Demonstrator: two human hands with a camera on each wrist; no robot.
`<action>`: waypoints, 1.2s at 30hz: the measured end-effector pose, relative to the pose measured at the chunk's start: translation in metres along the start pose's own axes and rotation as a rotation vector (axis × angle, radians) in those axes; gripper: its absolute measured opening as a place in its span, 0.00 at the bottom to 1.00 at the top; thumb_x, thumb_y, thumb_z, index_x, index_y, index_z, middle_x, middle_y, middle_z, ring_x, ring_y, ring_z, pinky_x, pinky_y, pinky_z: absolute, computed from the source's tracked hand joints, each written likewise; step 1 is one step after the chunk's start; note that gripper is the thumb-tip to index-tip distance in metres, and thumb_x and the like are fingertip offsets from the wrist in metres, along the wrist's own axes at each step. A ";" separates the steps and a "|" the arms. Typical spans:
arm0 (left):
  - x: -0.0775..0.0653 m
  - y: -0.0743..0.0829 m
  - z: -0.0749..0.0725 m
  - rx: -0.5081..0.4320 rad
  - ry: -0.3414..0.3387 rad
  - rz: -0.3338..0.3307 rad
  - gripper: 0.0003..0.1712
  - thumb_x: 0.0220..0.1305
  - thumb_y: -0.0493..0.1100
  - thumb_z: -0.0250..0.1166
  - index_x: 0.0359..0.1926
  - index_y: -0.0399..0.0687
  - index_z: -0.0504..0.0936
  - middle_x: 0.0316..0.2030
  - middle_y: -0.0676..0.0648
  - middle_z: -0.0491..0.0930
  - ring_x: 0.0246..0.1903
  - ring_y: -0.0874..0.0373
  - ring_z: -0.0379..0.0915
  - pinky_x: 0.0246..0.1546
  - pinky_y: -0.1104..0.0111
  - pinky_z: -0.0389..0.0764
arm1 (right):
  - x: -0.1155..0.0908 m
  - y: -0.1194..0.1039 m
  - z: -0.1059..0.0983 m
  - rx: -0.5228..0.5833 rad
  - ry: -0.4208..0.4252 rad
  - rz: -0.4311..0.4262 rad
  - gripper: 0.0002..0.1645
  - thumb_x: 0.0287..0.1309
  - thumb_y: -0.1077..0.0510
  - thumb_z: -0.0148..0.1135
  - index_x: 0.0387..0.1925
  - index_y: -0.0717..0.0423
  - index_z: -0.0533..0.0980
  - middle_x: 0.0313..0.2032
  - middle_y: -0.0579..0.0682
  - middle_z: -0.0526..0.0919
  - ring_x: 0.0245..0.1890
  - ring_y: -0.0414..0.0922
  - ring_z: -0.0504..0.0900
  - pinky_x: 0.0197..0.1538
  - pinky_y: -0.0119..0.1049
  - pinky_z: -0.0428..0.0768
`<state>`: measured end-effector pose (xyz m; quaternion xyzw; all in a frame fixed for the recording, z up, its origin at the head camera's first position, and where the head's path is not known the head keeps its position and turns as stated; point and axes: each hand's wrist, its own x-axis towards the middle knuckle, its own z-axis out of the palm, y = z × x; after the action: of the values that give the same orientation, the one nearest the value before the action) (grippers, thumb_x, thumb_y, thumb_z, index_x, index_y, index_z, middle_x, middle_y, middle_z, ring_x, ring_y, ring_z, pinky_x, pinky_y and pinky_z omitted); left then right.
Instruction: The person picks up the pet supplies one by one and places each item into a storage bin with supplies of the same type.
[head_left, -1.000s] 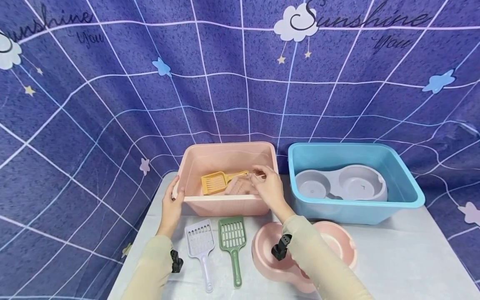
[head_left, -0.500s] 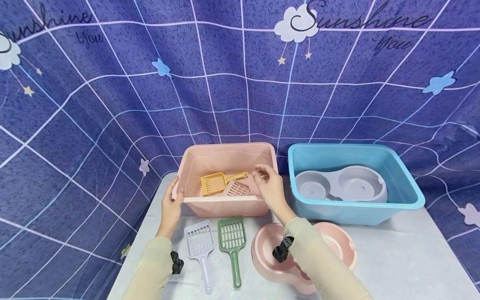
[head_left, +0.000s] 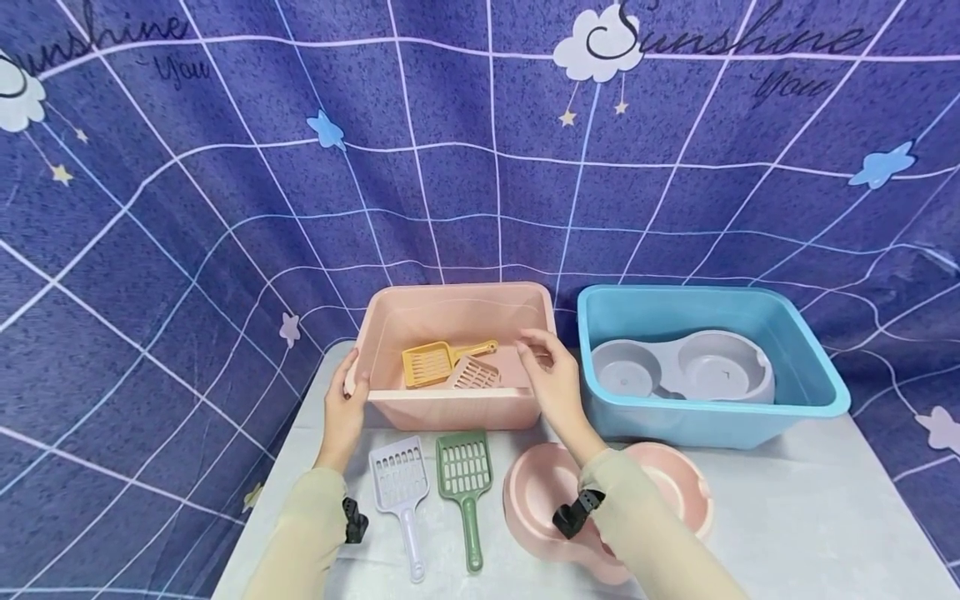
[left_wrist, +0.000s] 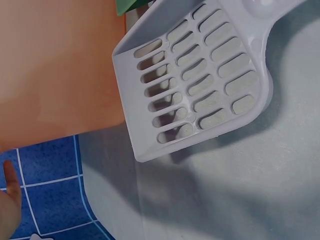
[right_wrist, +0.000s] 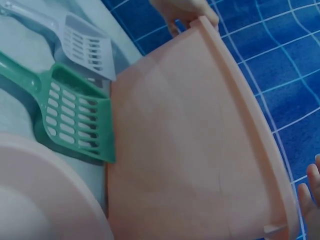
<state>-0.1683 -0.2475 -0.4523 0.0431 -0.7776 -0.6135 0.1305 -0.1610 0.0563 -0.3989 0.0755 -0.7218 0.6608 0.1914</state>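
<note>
Left hand point(head_left: 345, 412): grip clamped on the left rim of the pink bin point(head_left: 457, 413).
Right hand point(head_left: 552, 379): over the bin's right end, grip apart, fingers loosely bent.
Yellow scoop point(head_left: 451, 357): inside the pink bin, handle toward the right.
Pink scoop point(head_left: 477, 377): same bin, just beside the yellow one, partly hidden by the front wall.
Desk point(head_left: 787, 525): lavender scoop point(head_left: 402, 505) and green scoop point(head_left: 467, 498) in front of that bin.

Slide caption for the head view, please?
Left grip holds pink tub; right grip near its opposite end; yellow scoop, pink scoop inside.
</note>
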 end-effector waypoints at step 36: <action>-0.003 0.001 0.001 -0.007 0.000 -0.013 0.30 0.75 0.38 0.52 0.74 0.40 0.60 0.73 0.39 0.57 0.71 0.46 0.54 0.69 0.53 0.61 | -0.053 0.006 -0.010 0.162 0.017 0.078 0.14 0.64 0.68 0.61 0.51 0.64 0.79 0.45 0.59 0.84 0.47 0.42 0.81 0.51 0.30 0.78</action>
<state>-0.1660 -0.2461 -0.4516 0.0476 -0.7750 -0.6172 0.1268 -0.1131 0.0588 -0.4238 0.0572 -0.6669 0.7244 0.1650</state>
